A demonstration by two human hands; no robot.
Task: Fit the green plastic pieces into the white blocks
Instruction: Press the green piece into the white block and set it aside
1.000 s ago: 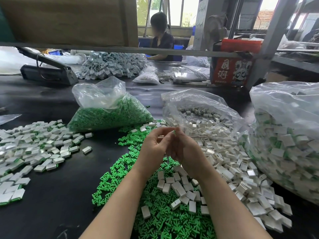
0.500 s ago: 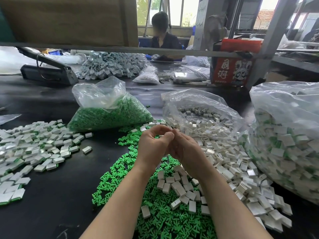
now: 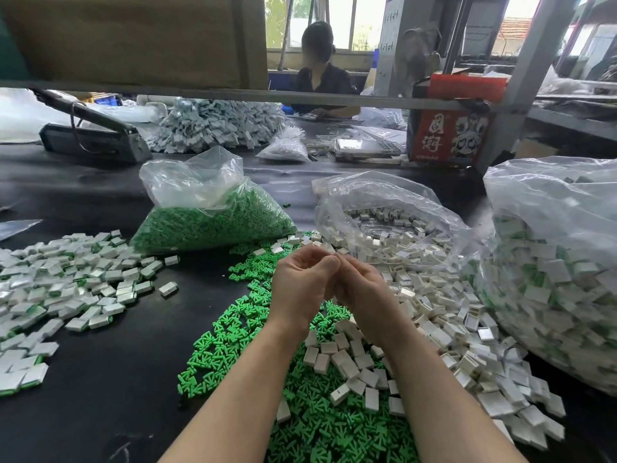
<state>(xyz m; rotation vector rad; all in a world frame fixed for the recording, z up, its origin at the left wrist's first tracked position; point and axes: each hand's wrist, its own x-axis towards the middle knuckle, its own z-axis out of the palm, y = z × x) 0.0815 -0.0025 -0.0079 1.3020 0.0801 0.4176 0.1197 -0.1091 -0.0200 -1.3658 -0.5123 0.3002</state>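
Both hands stayed pressed together above the loose heap over the last second, and the only real change was small: the left hand (image 3: 302, 285) had rolled its thumb over the top, so the sliver of pale part that showed between the fingers a second ago was now covered. The left hand's fingers were curled tight against the right hand (image 3: 362, 287), whose fingers were also curled inward; whatever they pinched was hidden between the palms, so I could not tell whether it was a block, a green piece or both. That closing squeeze read as the push that seats a piece, though the fit itself could not be seen. Below the wrists lay the loose green plastic pieces (image 3: 233, 332) on the black desk (image 3: 110, 379), with bare white blocks (image 3: 347, 359) spilled over them from the open bag of blocks (image 3: 394, 228). A bag of green pieces (image 3: 213, 222) sat beyond, near the hands. Fitted blocks showing green edges lay spread at the left (image 3: 66, 282), well apart from the hands, and more filled the large bag (image 3: 561, 279) at the right.
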